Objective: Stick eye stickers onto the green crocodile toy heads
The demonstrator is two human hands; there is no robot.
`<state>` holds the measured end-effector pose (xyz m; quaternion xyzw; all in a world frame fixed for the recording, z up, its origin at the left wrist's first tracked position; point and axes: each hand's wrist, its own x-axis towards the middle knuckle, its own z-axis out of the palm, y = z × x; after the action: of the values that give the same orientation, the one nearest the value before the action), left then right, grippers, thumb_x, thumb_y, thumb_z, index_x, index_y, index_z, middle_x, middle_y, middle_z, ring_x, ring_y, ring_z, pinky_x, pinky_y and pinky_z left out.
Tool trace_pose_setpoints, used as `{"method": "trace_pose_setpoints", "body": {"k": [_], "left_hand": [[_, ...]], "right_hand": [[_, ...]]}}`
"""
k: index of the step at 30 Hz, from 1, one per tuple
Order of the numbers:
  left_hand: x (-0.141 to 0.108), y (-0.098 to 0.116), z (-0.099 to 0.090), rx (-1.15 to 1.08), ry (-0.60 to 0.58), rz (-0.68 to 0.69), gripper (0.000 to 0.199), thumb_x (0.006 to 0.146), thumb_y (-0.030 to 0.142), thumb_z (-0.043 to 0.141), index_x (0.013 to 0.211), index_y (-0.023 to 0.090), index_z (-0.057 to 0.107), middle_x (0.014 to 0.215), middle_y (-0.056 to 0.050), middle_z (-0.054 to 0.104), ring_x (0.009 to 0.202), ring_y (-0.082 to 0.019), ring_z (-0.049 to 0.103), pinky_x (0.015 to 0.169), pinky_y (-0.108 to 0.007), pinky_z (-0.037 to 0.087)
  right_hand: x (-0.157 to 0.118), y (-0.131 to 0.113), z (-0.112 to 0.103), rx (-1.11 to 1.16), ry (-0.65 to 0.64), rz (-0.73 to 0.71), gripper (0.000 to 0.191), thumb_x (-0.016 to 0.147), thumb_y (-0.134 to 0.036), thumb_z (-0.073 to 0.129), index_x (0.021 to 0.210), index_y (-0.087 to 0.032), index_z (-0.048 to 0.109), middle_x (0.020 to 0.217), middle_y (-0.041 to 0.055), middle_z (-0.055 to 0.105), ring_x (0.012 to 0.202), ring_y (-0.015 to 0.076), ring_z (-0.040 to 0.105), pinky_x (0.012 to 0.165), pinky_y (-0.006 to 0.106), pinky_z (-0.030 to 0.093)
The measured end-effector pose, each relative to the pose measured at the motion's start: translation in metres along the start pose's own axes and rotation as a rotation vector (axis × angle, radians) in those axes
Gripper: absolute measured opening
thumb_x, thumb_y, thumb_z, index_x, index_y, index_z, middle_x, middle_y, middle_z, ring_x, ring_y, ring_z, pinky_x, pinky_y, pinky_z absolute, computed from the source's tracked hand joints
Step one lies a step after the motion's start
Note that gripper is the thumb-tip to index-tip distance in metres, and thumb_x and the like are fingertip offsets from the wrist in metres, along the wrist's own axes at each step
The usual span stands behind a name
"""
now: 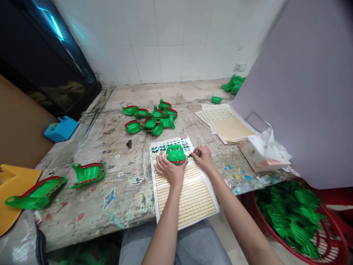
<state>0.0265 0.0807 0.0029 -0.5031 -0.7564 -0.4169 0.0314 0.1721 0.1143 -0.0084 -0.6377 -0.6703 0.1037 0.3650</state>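
Observation:
My left hand (173, 172) is closed around a green plastic crocodile head (175, 150), which has eye stickers on its top and teeth along its front edge. The head is held just over a sticker sheet (190, 195), whose upper part carries rows of round eye stickers and whose lower part has yellow strips with wavy red lines. Beside the head, my right hand (203, 157) pinches a small dark sticker (191, 155) at the sheet's right side. Whether that sticker is fully off the sheet I cannot tell.
Several green crocodile pieces with red rims (149, 122) lie beyond the sheet; two jaw pieces (87, 174) are at left. More sticker sheets (227, 123) and a tissue box (261, 152) stand right. A red basket (335, 235) of green parts is below the table's right edge.

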Motion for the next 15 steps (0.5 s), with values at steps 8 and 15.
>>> {"method": "trace_pose_setpoints", "body": {"k": [8, 15], "left_hand": [[0.000, 0.001, -0.001, -0.014, -0.031, -0.017, 0.073, 0.059, 0.065, 0.065, 0.109, 0.016, 0.044, 0.127, -0.016, 0.051, 0.130, -0.028, 0.035, 0.110, -0.047, 0.017], [-0.001, 0.000, 0.000, -0.037, -0.034, -0.009, 0.077, 0.058, 0.068, 0.063, 0.109, 0.015, 0.045, 0.125, -0.019, 0.052, 0.129, -0.030, 0.035, 0.109, -0.049, 0.018]], "right_hand": [[0.003, 0.002, 0.004, 0.003, -0.056, 0.035, 0.018, 0.074, -0.038, 0.064, 0.071, -0.020, 0.063, 0.074, 0.0027, 0.064, 0.081, 0.0203, 0.053, 0.077, 0.032, 0.033], [-0.007, -0.036, -0.018, 0.335, 0.212, 0.219, 0.033, 0.069, -0.050, 0.067, 0.073, -0.018, 0.064, 0.073, 0.0046, 0.063, 0.072, 0.0187, 0.053, 0.067, 0.030, 0.037]]}}
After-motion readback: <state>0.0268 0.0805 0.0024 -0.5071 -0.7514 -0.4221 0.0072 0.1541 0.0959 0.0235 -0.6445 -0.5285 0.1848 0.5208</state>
